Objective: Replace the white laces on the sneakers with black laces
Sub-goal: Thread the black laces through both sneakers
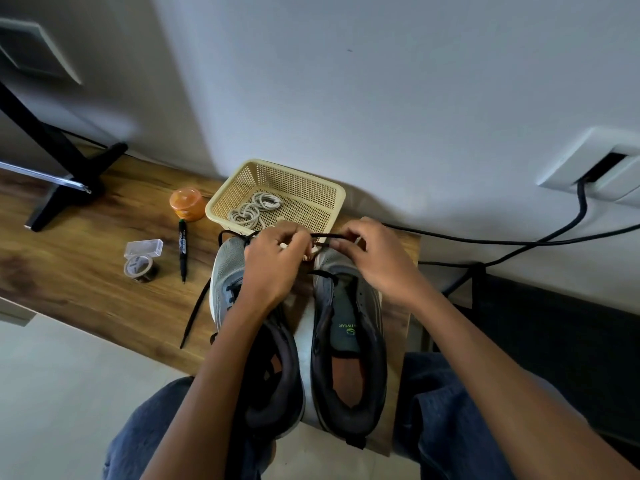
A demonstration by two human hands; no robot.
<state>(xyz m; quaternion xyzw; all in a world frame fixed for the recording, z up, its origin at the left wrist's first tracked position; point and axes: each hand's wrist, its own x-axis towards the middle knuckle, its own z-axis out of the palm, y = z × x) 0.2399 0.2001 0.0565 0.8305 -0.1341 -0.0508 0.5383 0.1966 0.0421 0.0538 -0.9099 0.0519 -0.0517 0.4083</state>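
Note:
Two grey sneakers stand side by side on the wooden bench, toes away from me. The left sneaker [227, 271] carries a black lace whose loose end [195, 310] trails onto the wood. The right sneaker [349, 341] has its tongue bare. Over the toes, my left hand [273, 268] and my right hand [377, 261] each pinch a black lace [323, 237] stretched between them. Coiled white laces [254, 211] lie in the cream mesh basket [332, 202] just beyond the shoes.
An orange-lidded jar [187, 204], a black marker [182, 251], a tape roll [140, 268] and a small clear box [143, 247] lie left of the shoes. A black stand [65, 174] sits far left. Black cables [519, 242] run from a wall socket on the right.

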